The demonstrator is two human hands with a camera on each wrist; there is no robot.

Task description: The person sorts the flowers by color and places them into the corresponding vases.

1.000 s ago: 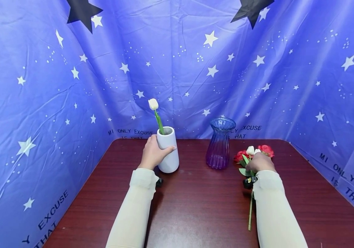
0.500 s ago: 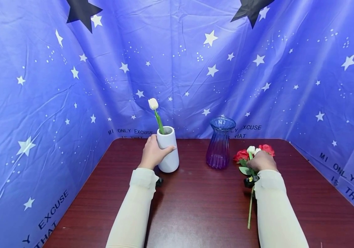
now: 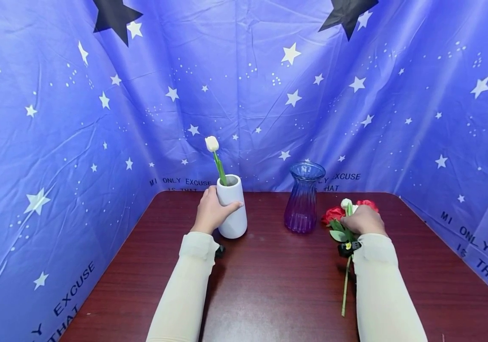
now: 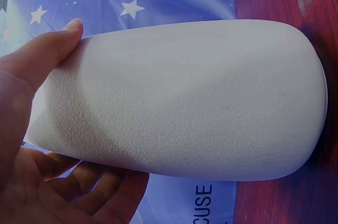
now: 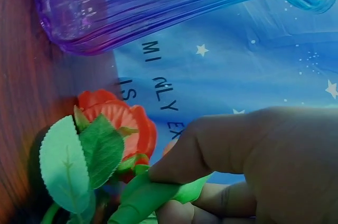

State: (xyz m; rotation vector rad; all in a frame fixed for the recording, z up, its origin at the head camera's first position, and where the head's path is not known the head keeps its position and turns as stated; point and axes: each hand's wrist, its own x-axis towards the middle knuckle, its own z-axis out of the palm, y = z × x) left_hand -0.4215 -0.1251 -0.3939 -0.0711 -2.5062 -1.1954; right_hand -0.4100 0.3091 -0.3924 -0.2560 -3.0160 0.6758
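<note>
While we look first at the left hand (image 3: 213,211), we see that it is bent around the upper part of the white vase (image 3: 234,216), with the thumb on the near side and the fingers around the far side. This vase stands upright on the table (image 3: 278,285), and from its mouth one white tulip (image 3: 211,143) leans out toward eleven o'clock.

As for the right hand (image 3: 363,221), we find it almost closed: thumb and forefinger pinch a green stem (image 5: 140,200). Just beside it, at ten o'clock, we see a white bloom (image 3: 346,204); at nine o'clock there is a red flower (image 3: 333,216), and at twelve another red bloom (image 3: 369,205), partly hidden by the hand. One thin stalk (image 3: 344,289) points toward half past six.

Farther away, at ten o'clock from the right hand, we notice the blue-purple glass vase (image 3: 301,204), upright and apart from both hands. Behind the table, at twelve o'clock, we see blue star-patterned cloth (image 3: 252,95) hanging.
</note>
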